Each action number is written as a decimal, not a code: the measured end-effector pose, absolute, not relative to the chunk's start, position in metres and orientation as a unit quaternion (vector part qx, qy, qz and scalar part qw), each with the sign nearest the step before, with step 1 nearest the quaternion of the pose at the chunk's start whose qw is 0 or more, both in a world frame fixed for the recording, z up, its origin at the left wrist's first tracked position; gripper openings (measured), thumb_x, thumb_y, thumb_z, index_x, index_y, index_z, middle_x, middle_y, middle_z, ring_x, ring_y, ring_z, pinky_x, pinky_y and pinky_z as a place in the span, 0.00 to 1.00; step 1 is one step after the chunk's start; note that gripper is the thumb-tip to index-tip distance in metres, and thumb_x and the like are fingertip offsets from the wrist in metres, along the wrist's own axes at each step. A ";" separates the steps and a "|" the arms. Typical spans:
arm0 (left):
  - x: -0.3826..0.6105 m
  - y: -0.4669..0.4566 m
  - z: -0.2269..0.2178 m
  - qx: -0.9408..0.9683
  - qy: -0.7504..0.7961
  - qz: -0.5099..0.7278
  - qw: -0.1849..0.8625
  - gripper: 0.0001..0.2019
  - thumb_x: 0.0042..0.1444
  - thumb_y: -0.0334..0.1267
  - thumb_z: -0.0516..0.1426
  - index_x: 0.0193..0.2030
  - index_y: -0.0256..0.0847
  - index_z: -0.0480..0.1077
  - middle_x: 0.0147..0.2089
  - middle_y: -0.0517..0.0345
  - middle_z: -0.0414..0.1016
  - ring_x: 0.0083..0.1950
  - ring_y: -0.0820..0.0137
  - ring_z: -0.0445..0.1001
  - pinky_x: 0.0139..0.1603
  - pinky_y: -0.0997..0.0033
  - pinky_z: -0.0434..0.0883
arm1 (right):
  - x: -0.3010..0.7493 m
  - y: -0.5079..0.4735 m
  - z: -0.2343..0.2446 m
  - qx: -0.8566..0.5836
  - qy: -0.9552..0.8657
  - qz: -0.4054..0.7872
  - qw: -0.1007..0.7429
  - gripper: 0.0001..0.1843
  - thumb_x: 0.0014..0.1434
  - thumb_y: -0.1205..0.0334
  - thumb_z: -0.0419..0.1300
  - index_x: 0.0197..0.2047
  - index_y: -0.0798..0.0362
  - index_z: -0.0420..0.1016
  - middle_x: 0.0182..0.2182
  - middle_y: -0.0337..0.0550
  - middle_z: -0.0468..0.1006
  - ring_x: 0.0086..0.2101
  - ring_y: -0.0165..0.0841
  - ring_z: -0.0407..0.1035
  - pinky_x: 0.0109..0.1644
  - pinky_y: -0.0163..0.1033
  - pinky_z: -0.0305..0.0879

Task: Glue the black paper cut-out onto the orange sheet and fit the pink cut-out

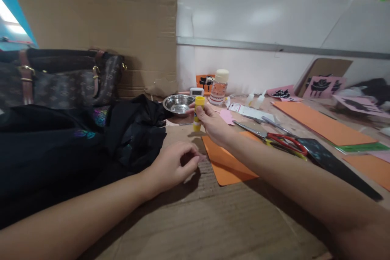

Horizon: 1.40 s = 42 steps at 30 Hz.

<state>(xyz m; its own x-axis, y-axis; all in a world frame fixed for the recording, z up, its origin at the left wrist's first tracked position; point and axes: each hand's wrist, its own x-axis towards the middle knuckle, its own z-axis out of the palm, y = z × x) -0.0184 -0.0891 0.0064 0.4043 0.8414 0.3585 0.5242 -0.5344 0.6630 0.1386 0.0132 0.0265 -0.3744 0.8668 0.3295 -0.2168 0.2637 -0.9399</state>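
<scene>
A yellow glue stick (199, 102) stands upright in my right hand (215, 124), whose fingers are wrapped round it. Under my right wrist lies an orange sheet of paper (227, 166) on the cardboard mat (195, 223). My left hand (175, 164) is closed low over the mat, thumb and fingertips pinched together. A small pinkish bit shows at those fingertips, too blurred to name. Just beyond the glue stick is a shiny metal bowl (178, 105).
Red-handled scissors (286, 142) and a black sheet (338, 166) lie at the right, near a larger orange sheet (323, 124). A bottle with a cream lid (219, 85) stands behind. Dark cloth (131, 134) and a brown handbag (61, 77) fill the left.
</scene>
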 end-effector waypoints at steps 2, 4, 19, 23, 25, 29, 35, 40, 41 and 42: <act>-0.018 -0.088 0.005 0.813 0.417 0.339 0.225 0.10 0.61 0.40 0.55 0.33 0.40 0.73 0.33 0.55 0.79 0.35 0.66 0.75 0.38 0.67 0.69 | 0.131 0.019 0.032 -0.255 -0.635 0.528 0.502 0.29 0.49 0.32 0.69 0.43 0.45 0.76 0.37 0.37 0.77 0.39 0.34 0.69 0.41 0.38 0.66; -0.018 -0.086 0.004 0.817 0.414 0.336 0.222 0.10 0.61 0.41 0.55 0.33 0.40 0.73 0.34 0.54 0.80 0.36 0.66 0.76 0.39 0.67 0.70 | 0.128 0.022 0.036 -0.254 -0.642 0.514 0.509 0.27 0.49 0.34 0.70 0.43 0.46 0.77 0.38 0.37 0.77 0.39 0.33 0.68 0.42 0.37 0.66; -0.026 -0.072 0.000 0.829 0.423 0.343 0.127 0.09 0.61 0.39 0.55 0.31 0.43 0.73 0.34 0.57 0.80 0.42 0.62 0.75 0.58 0.53 0.68 | 0.127 -0.008 0.008 -0.340 -0.643 0.493 0.477 0.14 0.54 0.53 0.69 0.40 0.51 0.74 0.36 0.43 0.80 0.38 0.36 0.76 0.46 0.45 0.74; -0.026 -0.067 -0.002 0.835 0.427 0.322 0.133 0.07 0.61 0.38 0.56 0.33 0.43 0.74 0.34 0.58 0.80 0.41 0.62 0.75 0.59 0.52 0.65 | 0.136 -0.008 0.021 -0.351 -0.647 0.455 0.502 0.14 0.52 0.54 0.70 0.38 0.51 0.74 0.34 0.41 0.78 0.37 0.36 0.73 0.44 0.44 0.72; -0.027 -0.067 0.001 0.825 0.443 0.325 0.135 0.07 0.61 0.39 0.57 0.34 0.43 0.74 0.34 0.59 0.80 0.41 0.62 0.76 0.64 0.46 0.59 | 0.149 -0.012 0.032 -0.351 -0.651 0.437 0.512 0.15 0.53 0.53 0.70 0.39 0.50 0.73 0.32 0.39 0.77 0.33 0.34 0.71 0.39 0.42 0.70; -0.024 -0.085 0.011 0.798 0.475 0.330 0.167 0.12 0.63 0.46 0.56 0.32 0.42 0.73 0.34 0.57 0.80 0.40 0.62 0.75 0.55 0.53 0.66 | 0.179 -0.030 0.045 -0.351 -0.656 0.424 0.516 0.13 0.55 0.55 0.68 0.41 0.49 0.70 0.33 0.36 0.75 0.27 0.29 0.69 0.31 0.38 0.68; -0.019 -0.108 0.011 0.767 0.490 0.302 0.283 0.14 0.63 0.45 0.56 0.31 0.42 0.75 0.30 0.59 0.77 0.33 0.67 0.73 0.33 0.69 0.66 | 0.193 -0.042 0.027 -0.342 -0.641 0.510 0.459 0.17 0.53 0.61 0.68 0.37 0.47 0.60 0.33 0.36 0.78 0.37 0.35 0.76 0.44 0.44 0.73; -0.020 -0.093 0.010 0.725 0.512 0.342 0.307 0.16 0.66 0.49 0.53 0.33 0.41 0.72 0.32 0.58 0.77 0.34 0.67 0.73 0.35 0.68 0.67 | 0.190 -0.045 0.009 -0.371 -0.638 0.518 0.433 0.15 0.55 0.60 0.67 0.44 0.47 0.69 0.31 0.34 0.72 0.31 0.32 0.69 0.36 0.38 0.67; -0.021 -0.091 0.011 0.721 0.512 0.347 0.311 0.16 0.66 0.48 0.53 0.34 0.41 0.72 0.33 0.58 0.77 0.35 0.67 0.73 0.36 0.68 0.67 | 0.190 -0.048 0.007 -0.389 -0.647 0.503 0.421 0.12 0.56 0.57 0.67 0.42 0.47 0.70 0.30 0.34 0.71 0.30 0.32 0.67 0.35 0.39 0.66; -0.021 -0.090 0.012 0.719 0.511 0.351 0.315 0.15 0.66 0.48 0.53 0.35 0.41 0.72 0.33 0.58 0.77 0.35 0.67 0.73 0.36 0.68 0.68 | 0.190 -0.050 0.007 -0.403 -0.657 0.489 0.410 0.11 0.57 0.55 0.68 0.38 0.47 0.70 0.28 0.35 0.70 0.28 0.32 0.66 0.33 0.39 0.65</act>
<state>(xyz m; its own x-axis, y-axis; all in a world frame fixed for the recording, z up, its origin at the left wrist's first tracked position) -0.0207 -0.0904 0.0122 0.2308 0.9556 0.1830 0.5135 -0.2794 0.8114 0.1902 -0.0502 0.0066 -0.3395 0.9295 0.1442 0.1289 0.1979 -0.9717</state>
